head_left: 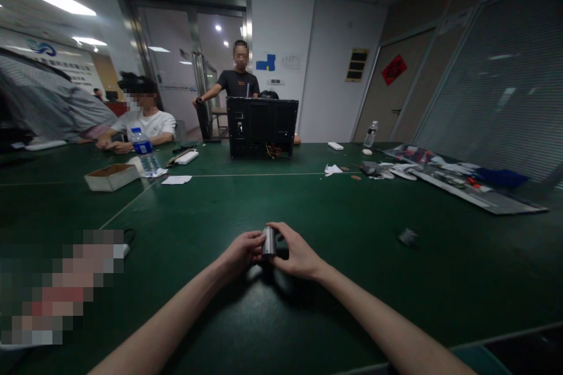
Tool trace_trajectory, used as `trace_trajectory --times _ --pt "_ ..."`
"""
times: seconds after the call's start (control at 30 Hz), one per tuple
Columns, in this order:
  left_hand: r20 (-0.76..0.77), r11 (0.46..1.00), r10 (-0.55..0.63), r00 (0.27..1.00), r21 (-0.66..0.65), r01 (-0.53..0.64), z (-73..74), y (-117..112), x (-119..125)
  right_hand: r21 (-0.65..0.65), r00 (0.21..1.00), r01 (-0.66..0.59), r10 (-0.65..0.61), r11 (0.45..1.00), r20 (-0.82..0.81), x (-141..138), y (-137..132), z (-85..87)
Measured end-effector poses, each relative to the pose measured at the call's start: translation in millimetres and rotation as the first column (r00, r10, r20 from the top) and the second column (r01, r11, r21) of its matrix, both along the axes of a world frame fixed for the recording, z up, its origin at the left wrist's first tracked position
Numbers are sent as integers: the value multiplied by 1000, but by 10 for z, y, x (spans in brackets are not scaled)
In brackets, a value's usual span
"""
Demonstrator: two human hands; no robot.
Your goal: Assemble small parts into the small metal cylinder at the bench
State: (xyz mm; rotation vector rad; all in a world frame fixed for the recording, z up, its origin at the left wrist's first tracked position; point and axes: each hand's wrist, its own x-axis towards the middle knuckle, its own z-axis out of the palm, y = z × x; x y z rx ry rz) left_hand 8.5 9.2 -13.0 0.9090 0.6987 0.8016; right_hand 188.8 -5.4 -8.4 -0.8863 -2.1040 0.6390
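Nearest, the left hand [248,249] has its fingers closed in against one side of a metal cylinder [268,242], while the right hand [299,252] curves round from the other side in a C, fingertips at its top and thumb near its base, with an open gap toward the palm. The cylinder stands about upright between them, over the near middle of the green counter [197,205] (whether its base touches the surface, I cannot tell). As far as shows, the grip is made: both hands are engaged on this piece, which looks whole. Whether anything on it is finished, or how much is left, does not show. To the right, well apart from the hands, a small metal part [408,237] lies blurred and out of any grip. Farther off, an open box [112,179] and a water bottle [146,152] stand at the left, and beyond them a black computer case [263,129] stands on the counter, unattended by these hands.
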Motion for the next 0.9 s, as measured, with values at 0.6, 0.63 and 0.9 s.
trace_trajectory --times 0.6,0.63,0.9 --pt "-164 987 10 986 159 16 12 -37 -23 2 1000 6 -7 1000 13 5 -15 45" --pt "-199 981 37 979 194 3 12 -30 -29 4 1000 7 -7 1000 17 7 -16 51" --pt "-121 971 -56 991 223 82 39 -14 -54 20 1000 0 0 1000 -1 8 -23 49"
